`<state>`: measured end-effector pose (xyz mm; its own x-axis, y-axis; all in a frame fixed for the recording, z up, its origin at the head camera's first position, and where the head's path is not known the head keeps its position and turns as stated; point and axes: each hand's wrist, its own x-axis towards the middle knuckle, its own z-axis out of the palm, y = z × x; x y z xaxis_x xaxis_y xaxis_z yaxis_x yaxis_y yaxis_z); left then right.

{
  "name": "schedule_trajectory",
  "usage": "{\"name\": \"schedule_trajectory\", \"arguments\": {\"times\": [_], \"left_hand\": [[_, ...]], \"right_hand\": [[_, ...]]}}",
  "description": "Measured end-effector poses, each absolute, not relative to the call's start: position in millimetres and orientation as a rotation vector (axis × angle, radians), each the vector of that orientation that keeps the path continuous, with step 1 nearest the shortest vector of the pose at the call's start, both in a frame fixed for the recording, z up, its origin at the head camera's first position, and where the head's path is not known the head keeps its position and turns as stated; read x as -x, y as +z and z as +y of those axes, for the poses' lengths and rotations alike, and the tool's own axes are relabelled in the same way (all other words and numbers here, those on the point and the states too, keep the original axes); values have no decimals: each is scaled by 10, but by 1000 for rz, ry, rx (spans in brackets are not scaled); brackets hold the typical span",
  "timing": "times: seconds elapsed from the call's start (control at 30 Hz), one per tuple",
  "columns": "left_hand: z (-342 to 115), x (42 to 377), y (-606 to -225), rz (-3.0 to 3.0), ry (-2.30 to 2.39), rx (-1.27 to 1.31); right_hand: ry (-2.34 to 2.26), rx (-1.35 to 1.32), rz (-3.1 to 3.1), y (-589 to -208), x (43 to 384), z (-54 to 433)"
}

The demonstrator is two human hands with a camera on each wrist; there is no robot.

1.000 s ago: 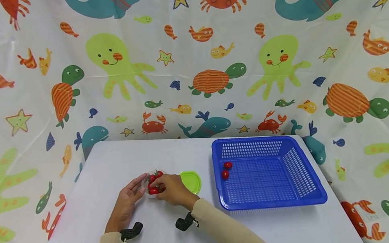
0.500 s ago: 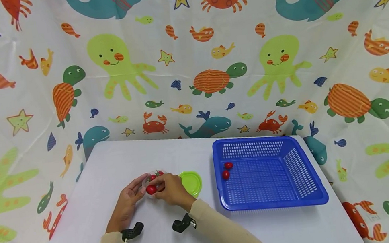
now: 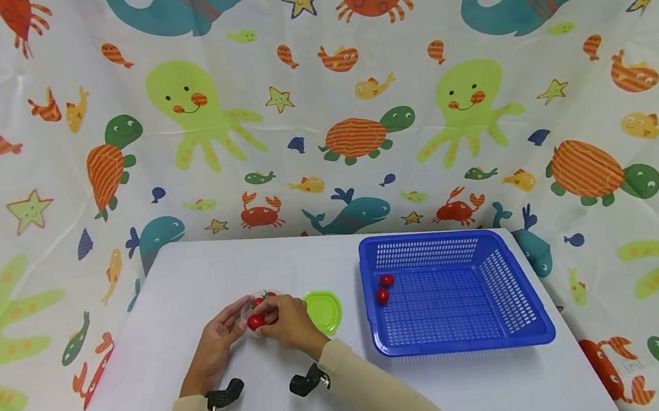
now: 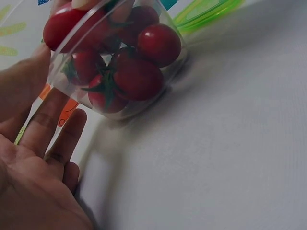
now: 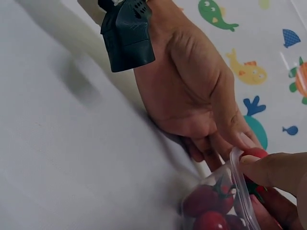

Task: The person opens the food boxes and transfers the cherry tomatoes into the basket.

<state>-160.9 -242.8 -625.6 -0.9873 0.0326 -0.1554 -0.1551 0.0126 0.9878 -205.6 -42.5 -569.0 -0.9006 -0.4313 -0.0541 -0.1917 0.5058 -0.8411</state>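
My left hand [image 3: 214,346] holds a small clear plastic tub [image 5: 245,196] at its rim, the thumb outside the wall. Several red cherry tomatoes [image 4: 139,79] with green stems lie inside the tub, seen through its side in the left wrist view. My right hand [image 3: 290,321] is at the tub's mouth and pinches one cherry tomato [image 3: 255,322] between thumb and fingers, right at the rim. In the right wrist view that tomato is partly covered by the fingers. Most of the tub is hidden behind the right hand in the head view.
A lime-green round lid [image 3: 324,312] lies on the white table [image 3: 238,265] just right of the tub. Farther right stands a blue plastic basket [image 3: 464,346] with two cherry tomatoes [image 3: 387,281] at its left side. A patterned sea-animal curtain [image 3: 282,67] hangs behind.
My right hand has drawn the cherry tomato slightly left and up to the tub's near rim, then stayed nearly still. The left hand keeps its place on the tub.
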Motion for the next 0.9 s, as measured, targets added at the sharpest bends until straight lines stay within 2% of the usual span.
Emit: {"name": "schedule_trajectory", "arguments": {"times": [0.67,0.9], "left_hand": [[-2431,1623,-6268,2149,2085,132],[-2440,1617,-6251,2156,2066,141]], "right_hand": [[-1482,477,2451,-5584,2060,-283],[-1531,474,2464,-5443,2087,-170]]}}
